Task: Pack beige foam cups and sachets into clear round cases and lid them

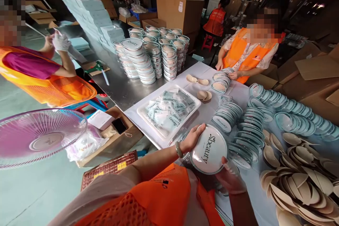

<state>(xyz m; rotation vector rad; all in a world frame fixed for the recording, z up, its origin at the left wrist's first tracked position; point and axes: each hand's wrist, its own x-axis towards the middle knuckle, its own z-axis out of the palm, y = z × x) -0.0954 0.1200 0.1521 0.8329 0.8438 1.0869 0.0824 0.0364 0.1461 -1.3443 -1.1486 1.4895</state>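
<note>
Both my hands hold a round clear case (pixel 209 150) with a white "Sbeauty" face turned up, just above the table's near edge. My left hand (pixel 194 138) grips its upper left rim, and my right hand (pixel 231 177) grips the lower right rim. Beyond it, rows of similar cases (pixel 228 114) lean against each other on the white-covered table (pixel 203 111). A white tray (pixel 141 113) of small printed packets (pixel 172 107) lies ahead of my left hand. To the right is a heap of beige cup-shaped pads (pixel 299 183).
Tall stacks of filled cases (pixel 152 53) and pale blue boxes (pixel 87 17) stand farther back. Co-workers in orange vests are at the left (pixel 45 74) and across the table (pixel 246 53). A fan (pixel 45 137) and an open carton (pixel 122 141) are at my left.
</note>
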